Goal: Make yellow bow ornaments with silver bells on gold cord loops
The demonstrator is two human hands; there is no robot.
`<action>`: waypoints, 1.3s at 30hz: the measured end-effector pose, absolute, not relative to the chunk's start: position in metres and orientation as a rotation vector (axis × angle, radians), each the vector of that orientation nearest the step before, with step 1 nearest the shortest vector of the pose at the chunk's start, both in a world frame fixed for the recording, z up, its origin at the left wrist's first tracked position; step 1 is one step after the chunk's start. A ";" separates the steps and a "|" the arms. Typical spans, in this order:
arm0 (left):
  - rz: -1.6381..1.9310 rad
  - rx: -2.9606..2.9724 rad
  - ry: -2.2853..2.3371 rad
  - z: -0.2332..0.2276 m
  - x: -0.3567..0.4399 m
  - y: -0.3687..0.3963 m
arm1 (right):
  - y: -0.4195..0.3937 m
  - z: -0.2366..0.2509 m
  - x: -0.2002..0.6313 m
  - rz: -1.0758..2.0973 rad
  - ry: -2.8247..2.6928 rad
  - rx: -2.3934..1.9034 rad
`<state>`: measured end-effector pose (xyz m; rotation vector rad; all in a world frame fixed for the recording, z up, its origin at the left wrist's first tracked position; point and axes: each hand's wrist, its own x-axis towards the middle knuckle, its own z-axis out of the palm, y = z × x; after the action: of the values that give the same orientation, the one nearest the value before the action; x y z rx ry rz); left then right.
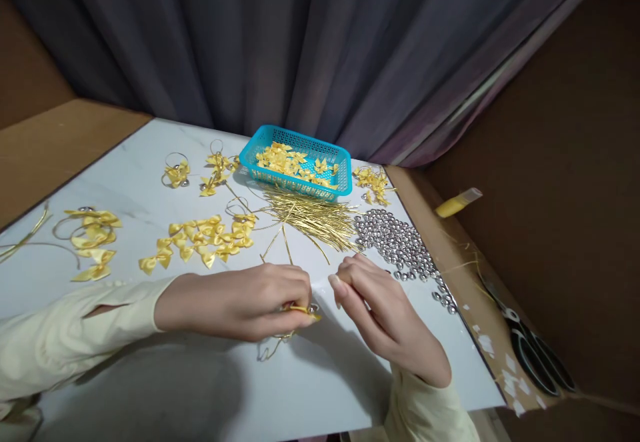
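Head view, left hand [240,302] grip pinched shut on yellow bow [303,309] — right hand [385,309] curled loosely, holding nothing visible.

I'm pinching a small yellow satin bow [303,309] with a tiny silver bell [313,308] at its tip, lying flat just above the white table [325,375], thin gold wire [273,349] looping out under it toward me.

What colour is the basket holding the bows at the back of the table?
Bright turquoise blue, with perforated sides; the basket shows clearly in the head view.
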<state>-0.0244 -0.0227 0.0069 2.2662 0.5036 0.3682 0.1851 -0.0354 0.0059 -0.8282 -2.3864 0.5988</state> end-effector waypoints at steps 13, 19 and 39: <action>0.378 2.302 0.497 0.006 -0.025 -0.020 | -0.039 0.004 0.170 0.547 -2.687 -0.792; 0.387 2.299 0.546 0.007 -0.026 -0.019 | -0.030 -0.005 0.171 0.701 -2.500 -0.668; 0.447 2.275 0.534 0.000 -0.025 -0.018 | -0.027 -0.018 0.172 0.912 -2.234 -0.746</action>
<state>-0.0254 -0.0177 0.0002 2.2751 0.5342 0.4467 0.1724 -0.0269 -0.0176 -0.7464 -2.2337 0.9124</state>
